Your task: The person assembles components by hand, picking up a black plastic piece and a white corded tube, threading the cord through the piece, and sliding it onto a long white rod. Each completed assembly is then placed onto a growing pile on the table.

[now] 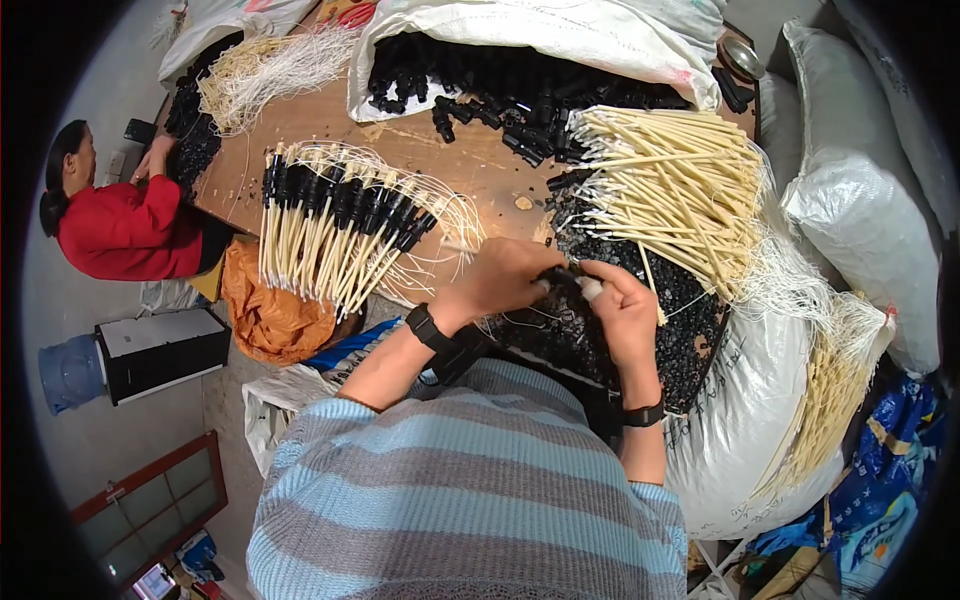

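My left hand (505, 275) is closed, and the end of a thin cream stick (460, 247) pokes out on its left side. My right hand (625, 310) pinches close beside it, with something white (590, 288) at the fingertips. Between the two hands is a small dark piece (566, 272), too blurred to make out. Just right of my right hand lies a bed of small black parts (690, 325). A large pile of cream sticks with white strings (670, 195) rests beyond it. To the left, finished-looking sticks with black sleeves (335, 225) lie in a row.
A white sack (560, 30) spills black tubular pieces (525, 135) across the brown table (440, 150). White strings (300, 75) lie at far left. Full white sacks (860, 190) stand at right. A person in red (135, 225) works at the table's left end. An orange bag (270, 305) sits below.
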Demonstrator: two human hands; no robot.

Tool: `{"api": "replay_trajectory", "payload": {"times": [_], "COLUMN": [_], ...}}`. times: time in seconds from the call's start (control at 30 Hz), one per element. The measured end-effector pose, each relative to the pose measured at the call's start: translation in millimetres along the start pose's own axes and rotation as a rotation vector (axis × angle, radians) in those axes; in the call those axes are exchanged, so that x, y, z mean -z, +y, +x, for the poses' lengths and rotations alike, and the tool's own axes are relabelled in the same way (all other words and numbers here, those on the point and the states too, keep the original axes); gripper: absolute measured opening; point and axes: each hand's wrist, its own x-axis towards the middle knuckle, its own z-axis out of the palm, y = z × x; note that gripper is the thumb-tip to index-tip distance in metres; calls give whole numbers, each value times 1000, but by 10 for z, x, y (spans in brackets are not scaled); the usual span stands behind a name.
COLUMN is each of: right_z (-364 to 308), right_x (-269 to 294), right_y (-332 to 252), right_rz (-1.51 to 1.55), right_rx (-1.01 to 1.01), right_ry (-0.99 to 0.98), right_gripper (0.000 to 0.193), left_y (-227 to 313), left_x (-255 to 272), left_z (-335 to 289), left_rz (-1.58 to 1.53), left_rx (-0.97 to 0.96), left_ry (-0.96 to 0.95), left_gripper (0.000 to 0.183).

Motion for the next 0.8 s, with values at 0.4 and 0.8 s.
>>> {"api": "replay_trajectory", "payload": {"times": [0.4,0.8], "right_z": [141,177], "right_x": [-154,-526], "right_y": [-87,-114], "right_rz": [-342,-822], "right_rx": [-73,734], "right_ry": [-86,-82], "right_gripper": [14,32], "left_y": [212,-372], "left_x": [130,1075], "left_z": [-65,-674], "left_rz": [335,884], "left_rx": [-32,360], "left_ry": [94,651], "left_gripper": [26,38]}}
